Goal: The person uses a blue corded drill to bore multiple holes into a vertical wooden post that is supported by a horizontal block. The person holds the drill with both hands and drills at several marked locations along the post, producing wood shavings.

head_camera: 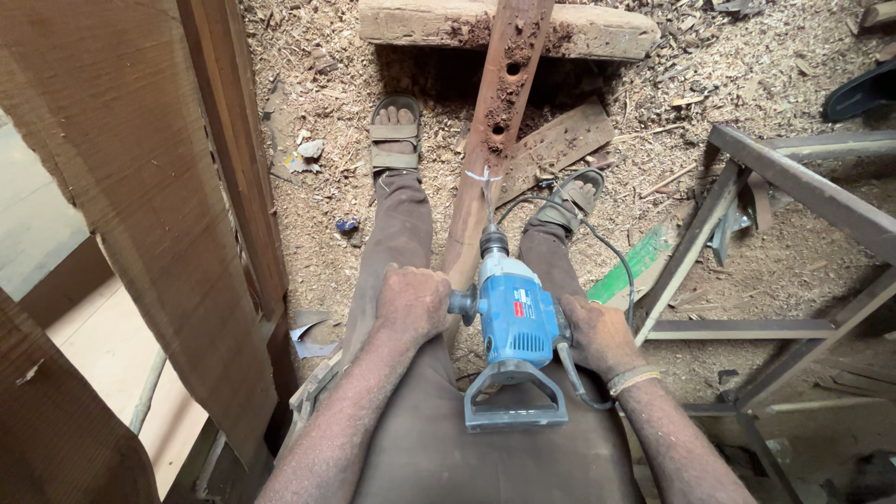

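both hands (411,303) grip blue drill (515,322) (metal frame (793,182) beside).

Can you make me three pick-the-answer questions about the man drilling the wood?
1. Where does the drill sit?
A. between the knees
B. on the metal frame
C. on the floor

2. What colour is the drill's body?
A. red
B. blue
C. yellow

3. What is the left hand doing?
A. hanging free
B. holding a sandal
C. closed on the side handle

Answers: 1 A, it lies between both legs over the wooden post. 2 B, the casing is blue. 3 C, its fingers wrap the handle; the right hand holds the other side.
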